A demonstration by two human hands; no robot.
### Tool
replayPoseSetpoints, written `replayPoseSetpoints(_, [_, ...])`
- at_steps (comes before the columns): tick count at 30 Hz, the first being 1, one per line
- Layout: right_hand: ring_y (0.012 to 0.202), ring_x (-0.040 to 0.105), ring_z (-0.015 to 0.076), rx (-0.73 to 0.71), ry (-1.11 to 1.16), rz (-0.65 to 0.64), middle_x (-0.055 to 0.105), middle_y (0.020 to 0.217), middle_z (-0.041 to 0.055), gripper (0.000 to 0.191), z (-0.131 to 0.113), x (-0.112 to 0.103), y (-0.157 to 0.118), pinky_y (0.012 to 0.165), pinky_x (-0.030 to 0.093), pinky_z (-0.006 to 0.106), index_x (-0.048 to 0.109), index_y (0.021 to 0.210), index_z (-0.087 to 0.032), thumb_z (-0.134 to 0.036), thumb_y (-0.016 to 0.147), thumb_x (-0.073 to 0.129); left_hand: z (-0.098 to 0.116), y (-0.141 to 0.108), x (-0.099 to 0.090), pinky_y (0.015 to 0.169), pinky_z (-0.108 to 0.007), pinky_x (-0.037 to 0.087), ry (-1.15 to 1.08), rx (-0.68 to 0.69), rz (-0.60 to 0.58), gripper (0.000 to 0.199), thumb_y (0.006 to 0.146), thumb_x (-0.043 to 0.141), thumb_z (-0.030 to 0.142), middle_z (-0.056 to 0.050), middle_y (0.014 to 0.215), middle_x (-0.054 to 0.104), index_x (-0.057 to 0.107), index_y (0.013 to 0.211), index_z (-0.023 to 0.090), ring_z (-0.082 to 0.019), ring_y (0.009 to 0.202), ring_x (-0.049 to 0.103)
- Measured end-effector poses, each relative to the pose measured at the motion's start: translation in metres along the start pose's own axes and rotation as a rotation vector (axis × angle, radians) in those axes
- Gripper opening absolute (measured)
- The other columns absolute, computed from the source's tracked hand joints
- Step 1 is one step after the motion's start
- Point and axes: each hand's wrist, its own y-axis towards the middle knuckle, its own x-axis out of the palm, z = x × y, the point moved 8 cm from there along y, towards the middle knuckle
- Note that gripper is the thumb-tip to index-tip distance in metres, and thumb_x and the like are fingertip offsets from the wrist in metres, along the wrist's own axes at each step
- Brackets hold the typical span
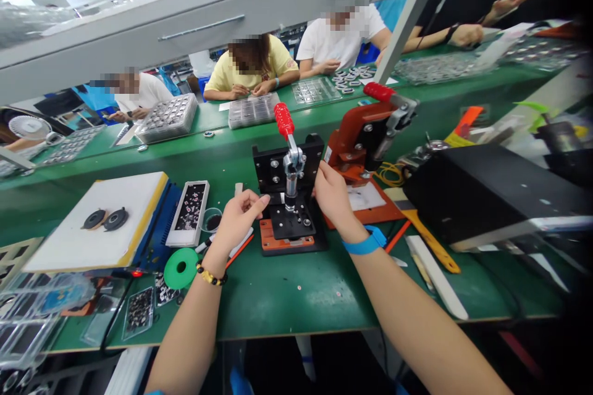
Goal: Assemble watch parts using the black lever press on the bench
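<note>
Two bare hands work at a small black hand press (287, 163) on the green tabletop (282, 305); the head view shows it standing between them. The left hand (234, 222) brings thumb and forefinger (259, 199) pressed together beside the press plate, though whatever that grip pinches is too small for us to tell. The right hand (331, 192) curls at the far edge, and we cannot tell its grip. A red handle (283, 120) stands raised above. We judge pinched fingers the main risk, should a knock bring that handle down. A slip could also scatter the white tray of small pieces (189, 213) nearby.
</note>
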Motion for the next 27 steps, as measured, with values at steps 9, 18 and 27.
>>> replayPoseSetpoints(9, [0.073, 0.057, 0.0212, -0.018, -0.011, 0.006, 0.062, 0.076, 0.0021, 0.039, -0.002, -0.001, 0.000, 0.064, 0.039, 0.028, 0.061, 0.090, -0.023, -0.056, 0.101, 0.043, -0.007, 0.002, 0.002, 0.067, -0.030, 0.039, -0.022, -0.108, -0.028, 0.052, 0.088, 0.070, 0.065, 0.000, 0.056, 0.057, 0.061, 0.065, 0.020, -0.015, 0.059, 0.049])
replayPoseSetpoints(18, [0.072, 0.055, 0.0200, 0.002, -0.010, 0.000, 0.059, 0.073, 0.0011, 0.035, 0.003, 0.000, -0.001, 0.063, 0.036, 0.028, 0.060, 0.088, -0.023, -0.051, 0.101, 0.043, -0.015, 0.002, 0.021, 0.065, -0.031, 0.043, -0.126, -0.149, -0.117, 0.061, 0.087, 0.064, 0.075, -0.002, 0.053, 0.056, 0.064, 0.061, 0.020, -0.017, 0.058, 0.052])
replayPoseSetpoints(27, [0.065, 0.050, 0.0178, -0.001, -0.017, -0.002, 0.051, 0.065, -0.0016, 0.035, 0.008, 0.002, 0.000, 0.061, 0.034, 0.027, 0.056, 0.085, -0.023, -0.050, 0.103, 0.042, -0.018, 0.004, 0.018, 0.069, -0.031, 0.039, -0.189, -0.144, -0.088, 0.052, 0.088, 0.069, 0.065, 0.002, 0.051, 0.047, 0.059, 0.062, 0.021, -0.014, 0.057, 0.042])
